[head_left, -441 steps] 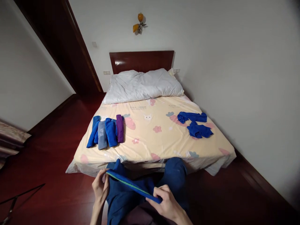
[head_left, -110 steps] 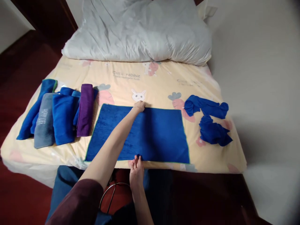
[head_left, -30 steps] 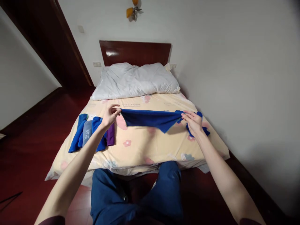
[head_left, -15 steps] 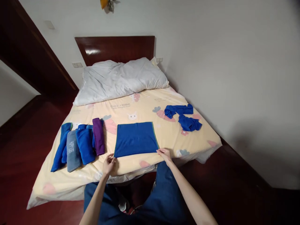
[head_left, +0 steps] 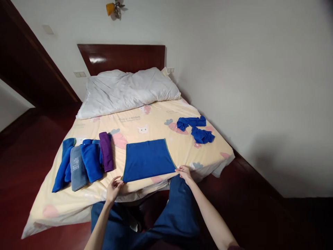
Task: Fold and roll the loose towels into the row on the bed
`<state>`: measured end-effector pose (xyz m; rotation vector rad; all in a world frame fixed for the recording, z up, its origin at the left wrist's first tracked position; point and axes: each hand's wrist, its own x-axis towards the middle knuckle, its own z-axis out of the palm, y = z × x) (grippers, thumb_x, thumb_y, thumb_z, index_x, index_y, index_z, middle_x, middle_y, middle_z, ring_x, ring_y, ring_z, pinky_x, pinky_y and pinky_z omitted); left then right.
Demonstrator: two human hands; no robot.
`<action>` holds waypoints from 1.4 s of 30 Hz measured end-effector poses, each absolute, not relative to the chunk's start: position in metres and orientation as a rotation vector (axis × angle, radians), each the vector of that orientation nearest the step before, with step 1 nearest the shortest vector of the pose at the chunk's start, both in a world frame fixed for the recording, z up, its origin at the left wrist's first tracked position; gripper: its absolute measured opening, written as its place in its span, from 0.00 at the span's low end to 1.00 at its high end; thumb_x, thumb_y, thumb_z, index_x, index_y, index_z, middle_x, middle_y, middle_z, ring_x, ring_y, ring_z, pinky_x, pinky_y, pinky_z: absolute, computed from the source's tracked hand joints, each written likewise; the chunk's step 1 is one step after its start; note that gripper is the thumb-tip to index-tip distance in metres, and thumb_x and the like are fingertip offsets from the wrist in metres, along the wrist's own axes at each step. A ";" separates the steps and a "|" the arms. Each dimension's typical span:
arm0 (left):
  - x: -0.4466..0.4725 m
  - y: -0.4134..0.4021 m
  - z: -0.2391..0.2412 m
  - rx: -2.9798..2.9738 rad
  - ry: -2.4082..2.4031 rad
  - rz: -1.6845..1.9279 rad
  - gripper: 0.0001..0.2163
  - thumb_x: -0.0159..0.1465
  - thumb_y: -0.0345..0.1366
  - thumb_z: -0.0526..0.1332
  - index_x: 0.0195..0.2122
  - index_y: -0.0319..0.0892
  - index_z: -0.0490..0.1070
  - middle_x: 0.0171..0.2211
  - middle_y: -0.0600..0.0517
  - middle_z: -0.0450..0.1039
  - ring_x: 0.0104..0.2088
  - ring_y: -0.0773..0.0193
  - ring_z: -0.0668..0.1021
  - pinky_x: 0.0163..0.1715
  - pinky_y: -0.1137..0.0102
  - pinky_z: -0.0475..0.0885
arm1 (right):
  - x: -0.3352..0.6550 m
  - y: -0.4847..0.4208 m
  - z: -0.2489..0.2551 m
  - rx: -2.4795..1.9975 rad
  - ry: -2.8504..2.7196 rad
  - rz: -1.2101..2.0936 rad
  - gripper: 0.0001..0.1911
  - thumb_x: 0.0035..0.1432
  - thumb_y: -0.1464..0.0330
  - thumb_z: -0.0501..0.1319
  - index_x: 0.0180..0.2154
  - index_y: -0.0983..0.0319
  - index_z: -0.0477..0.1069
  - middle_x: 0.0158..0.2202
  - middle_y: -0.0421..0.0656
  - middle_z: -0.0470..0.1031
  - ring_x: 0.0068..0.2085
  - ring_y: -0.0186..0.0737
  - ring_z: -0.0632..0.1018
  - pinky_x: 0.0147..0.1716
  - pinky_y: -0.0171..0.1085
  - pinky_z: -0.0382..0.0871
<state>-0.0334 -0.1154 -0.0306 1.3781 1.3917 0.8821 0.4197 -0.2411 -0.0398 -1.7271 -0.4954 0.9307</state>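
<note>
A blue towel (head_left: 147, 159) with a thin green edge lies flat near the front of the bed, its near side pulled wider than its far side. My left hand (head_left: 113, 189) pinches its near left corner. At the near right corner, the thumb and fingers of my right hand (head_left: 184, 173) are closed on the cloth. Left of the towel lie several rolled or folded towels, among them a purple towel (head_left: 106, 152), a grey towel (head_left: 78, 170) with lettering and a blue towel (head_left: 91, 162).
Two crumpled blue cloths, one long cloth (head_left: 191, 122) and one bunched cloth (head_left: 202, 135), lie at the bed's right side. A white quilt (head_left: 127, 92) is heaped by the wooden headboard (head_left: 125, 57). The patterned sheet (head_left: 145, 119) covers the bed; my knees are at its front edge.
Both hands have drawn the towel's near edge toward me and stretched it wider, so the sides now slant outward. My head view has shifted a little.
</note>
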 end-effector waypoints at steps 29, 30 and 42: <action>-0.009 -0.081 -0.007 1.594 1.552 0.498 0.16 0.54 0.50 0.66 0.38 0.45 0.74 0.33 0.46 0.83 0.38 0.49 0.84 0.40 0.62 0.75 | 0.426 -0.228 -0.033 -1.816 -0.648 0.872 0.35 0.37 0.44 0.72 0.38 0.65 0.76 0.39 0.56 0.83 0.32 0.52 0.83 0.09 0.31 0.59; -0.001 -0.068 -0.004 1.599 1.558 0.496 0.16 0.54 0.49 0.66 0.38 0.44 0.74 0.33 0.46 0.83 0.37 0.49 0.84 0.39 0.62 0.76 | 0.430 -0.216 -0.034 -1.817 -0.656 0.877 0.34 0.37 0.45 0.72 0.38 0.65 0.76 0.39 0.57 0.83 0.33 0.53 0.83 0.10 0.31 0.60; 0.060 0.080 -0.026 1.615 1.762 0.463 0.13 0.60 0.42 0.62 0.41 0.40 0.77 0.38 0.42 0.82 0.41 0.53 0.82 0.40 0.67 0.73 | 0.467 -0.059 -0.060 -2.015 -1.017 0.641 0.11 0.49 0.60 0.69 0.33 0.60 0.78 0.34 0.47 0.84 0.39 0.48 0.84 0.40 0.41 0.77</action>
